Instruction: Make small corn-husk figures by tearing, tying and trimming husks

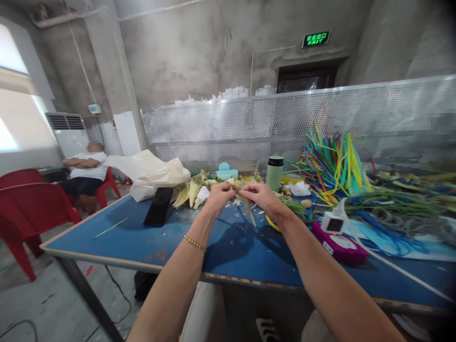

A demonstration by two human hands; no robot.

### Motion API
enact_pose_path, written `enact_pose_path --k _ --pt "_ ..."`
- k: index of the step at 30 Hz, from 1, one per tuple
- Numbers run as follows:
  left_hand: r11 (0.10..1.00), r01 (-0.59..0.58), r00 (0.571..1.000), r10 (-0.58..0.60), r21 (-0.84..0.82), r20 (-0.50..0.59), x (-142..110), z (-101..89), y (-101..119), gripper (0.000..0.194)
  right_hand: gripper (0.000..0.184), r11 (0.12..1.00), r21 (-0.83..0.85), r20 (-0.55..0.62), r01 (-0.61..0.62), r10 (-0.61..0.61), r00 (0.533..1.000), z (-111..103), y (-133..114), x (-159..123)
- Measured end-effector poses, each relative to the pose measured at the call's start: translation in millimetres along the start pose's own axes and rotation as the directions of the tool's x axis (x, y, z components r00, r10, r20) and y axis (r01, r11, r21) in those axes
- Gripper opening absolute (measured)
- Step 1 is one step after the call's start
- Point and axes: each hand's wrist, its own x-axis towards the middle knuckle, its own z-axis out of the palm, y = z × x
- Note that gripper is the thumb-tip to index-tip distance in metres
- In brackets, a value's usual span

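Both my hands are raised together over the blue table (149, 242). My left hand (220, 195) is closed, pinching the top of a thin pale green leaf strip (248, 208). My right hand (261, 195) is closed on the same strip from the other side, and its loose end hangs down towards the table. A gold bracelet is on my left wrist. Just behind my hands lies a heap of pale green and yellow leaves (194, 189).
A black phone (158, 206) lies left of my hands beside a white plastic bag (151, 172). A green bottle (274, 174), coloured strips (335, 164) and a purple box (340, 246) crowd the right. A person sits on a red chair (24, 202) at far left.
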Motion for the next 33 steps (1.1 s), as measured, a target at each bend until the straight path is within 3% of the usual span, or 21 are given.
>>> enact_pose_path --k 5,16,26,33 --pt "0.999 0.016 1.000 -0.017 0.041 0.010 -0.8 0.6 1.2 0.016 0.027 1.000 -0.007 -0.054 0.031 -0.031 0.998 0.8 -2.8 -1.0" --pt "1.000 0.011 0.999 -0.011 -0.004 0.053 -1.1 -0.3 -0.5 0.032 0.022 0.994 -0.095 0.017 0.051 -0.050 0.999 -1.8 0.7 0.4" --pt "0.998 0.060 0.995 -0.062 0.033 0.083 -2.3 -0.2 -0.1 0.027 0.015 0.982 -0.186 -0.058 0.043 -0.055 0.997 -3.8 0.0 0.8" --pt "0.996 0.054 0.997 -0.058 0.073 0.047 0.3 -1.0 -3.3 0.018 0.015 0.957 -0.277 -0.014 0.090 -0.097 0.995 -5.0 4.1 2.8"
